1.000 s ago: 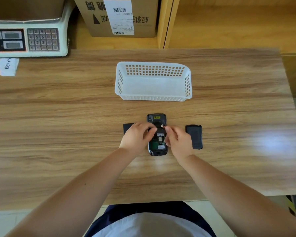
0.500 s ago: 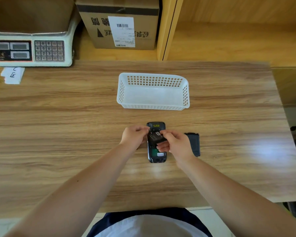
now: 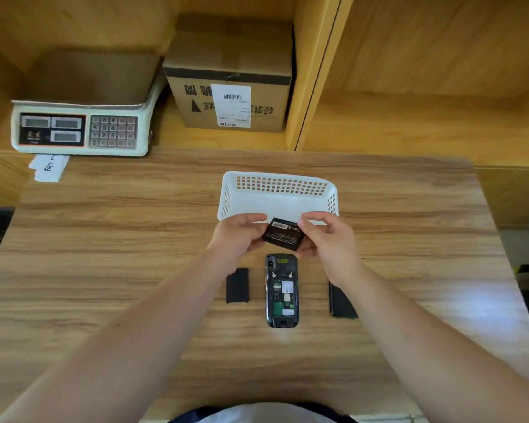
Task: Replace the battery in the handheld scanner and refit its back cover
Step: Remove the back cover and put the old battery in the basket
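The handheld scanner (image 3: pixel 282 290) lies face down on the wooden table (image 3: pixel 104 254), its back off and its battery bay bare. Above it, just in front of the basket, my left hand (image 3: pixel 237 236) and my right hand (image 3: pixel 329 239) hold a black battery (image 3: pixel 284 233) between their fingertips, tilted, label side up. A flat black piece (image 3: pixel 237 285) lies on the table left of the scanner. Another black piece (image 3: pixel 341 302) lies to the scanner's right, partly hidden under my right forearm. I cannot tell which of the two is the back cover.
A white perforated plastic basket (image 3: pixel 277 192) stands just beyond my hands. At the back left sit a weighing scale (image 3: pixel 80 128) and paper slips (image 3: pixel 48 167). A cardboard box (image 3: pixel 229 87) stands on the shelf behind the table.
The battery has come out of the scanner's bay and been lifted toward the basket; both hands now hold it in the air. The camera view has tilted upward.
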